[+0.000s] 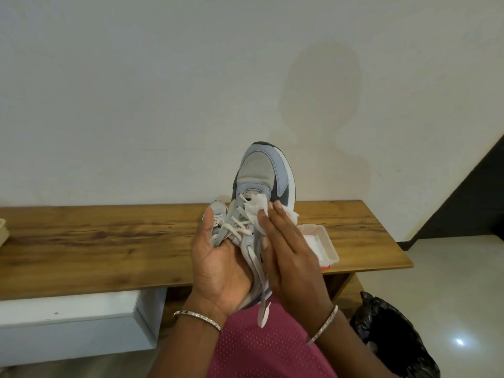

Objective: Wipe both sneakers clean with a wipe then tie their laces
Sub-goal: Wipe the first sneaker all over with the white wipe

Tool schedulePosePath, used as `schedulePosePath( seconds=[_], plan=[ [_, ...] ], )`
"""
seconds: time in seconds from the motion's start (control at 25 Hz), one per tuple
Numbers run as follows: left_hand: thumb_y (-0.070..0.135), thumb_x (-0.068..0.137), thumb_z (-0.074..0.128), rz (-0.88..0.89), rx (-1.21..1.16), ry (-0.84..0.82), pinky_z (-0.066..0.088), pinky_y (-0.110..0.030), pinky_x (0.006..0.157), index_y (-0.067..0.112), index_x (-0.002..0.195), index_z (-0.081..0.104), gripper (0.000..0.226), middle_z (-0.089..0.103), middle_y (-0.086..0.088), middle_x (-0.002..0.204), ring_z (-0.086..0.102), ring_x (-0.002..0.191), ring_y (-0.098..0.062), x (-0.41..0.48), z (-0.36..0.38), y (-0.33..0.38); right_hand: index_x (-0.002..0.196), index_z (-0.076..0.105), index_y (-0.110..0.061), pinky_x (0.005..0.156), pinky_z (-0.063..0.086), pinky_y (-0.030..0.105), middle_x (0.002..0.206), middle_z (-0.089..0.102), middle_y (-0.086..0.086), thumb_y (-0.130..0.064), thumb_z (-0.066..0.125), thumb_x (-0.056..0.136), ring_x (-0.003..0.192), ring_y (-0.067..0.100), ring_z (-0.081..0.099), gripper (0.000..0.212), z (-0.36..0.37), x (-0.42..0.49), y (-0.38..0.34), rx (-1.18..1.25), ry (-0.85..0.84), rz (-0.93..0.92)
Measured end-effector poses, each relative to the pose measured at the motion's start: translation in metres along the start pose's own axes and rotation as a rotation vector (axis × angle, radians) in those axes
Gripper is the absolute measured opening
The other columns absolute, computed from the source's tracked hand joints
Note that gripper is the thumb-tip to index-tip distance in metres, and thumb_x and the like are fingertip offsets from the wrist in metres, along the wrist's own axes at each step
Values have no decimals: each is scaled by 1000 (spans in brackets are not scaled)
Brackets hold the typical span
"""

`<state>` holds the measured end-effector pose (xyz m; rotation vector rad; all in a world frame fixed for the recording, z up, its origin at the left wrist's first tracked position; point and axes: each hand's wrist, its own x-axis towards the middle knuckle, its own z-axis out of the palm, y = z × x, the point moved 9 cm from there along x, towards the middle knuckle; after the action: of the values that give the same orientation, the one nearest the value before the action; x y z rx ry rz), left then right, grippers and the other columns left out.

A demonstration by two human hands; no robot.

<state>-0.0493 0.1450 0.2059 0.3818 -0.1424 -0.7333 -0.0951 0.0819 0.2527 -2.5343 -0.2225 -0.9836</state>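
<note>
A grey and light-blue sneaker (261, 170) with a white sole is held up, toe pointing away, over my lap. My left hand (218, 263) cups its heel end from the left, palm up, fingers curled under it. My right hand (286, 255) lies flat along the sneaker's right side and presses a white wipe (256, 208) against the laces and tongue. The white laces (237, 227) are loose; one end dangles down to my lap. The second sneaker (218, 210) stands on the wooden bench behind my left thumb, mostly hidden.
The wooden bench (109, 241) runs along a white wall. A white wipe pack (319, 244) with an open lid lies on it at the right. A black bin bag (392, 331) sits on the floor at lower right. A white box (76, 320) stands under the bench.
</note>
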Motion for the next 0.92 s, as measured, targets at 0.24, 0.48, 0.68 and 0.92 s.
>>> schedulePosePath(
  seconds=[0.24, 0.48, 0.68, 0.92],
  plan=[
    [75, 85, 44, 49, 39, 63, 28, -46, 118, 17, 148, 44, 85, 42, -14, 152, 39, 140, -31, 10, -15, 17, 131, 60, -5, 111, 40, 30, 134, 60, 11, -33, 29, 108, 131, 22, 50, 48, 8, -22, -23, 28, -5, -107],
    [71, 90, 41, 82, 92, 20, 33, -47, 115, 18, 144, 50, 76, 50, -14, 146, 48, 133, -32, 12, 7, 10, 114, 70, 0, 87, 53, 28, 117, 66, 18, -11, 62, 91, 108, 28, 59, 27, -28, 28, 4, -218, 271, -63],
    [72, 89, 41, 64, 84, 1, 14, -46, 122, 13, 146, 46, 82, 37, -13, 155, 29, 145, -30, 25, 28, 20, 98, 74, 0, 70, 55, 34, 98, 69, 13, -21, 54, 95, 88, 26, 64, 30, -43, 34, -6, -52, 326, -69],
    [73, 87, 44, 76, 72, -97, 10, -47, 123, 11, 150, 38, 88, 32, -16, 158, 21, 149, -31, 26, 43, 27, 114, 68, -5, 69, 52, 32, 99, 65, 11, -11, 52, 93, 88, 25, 59, 27, -46, 47, -17, -23, 194, -105]
  ],
)
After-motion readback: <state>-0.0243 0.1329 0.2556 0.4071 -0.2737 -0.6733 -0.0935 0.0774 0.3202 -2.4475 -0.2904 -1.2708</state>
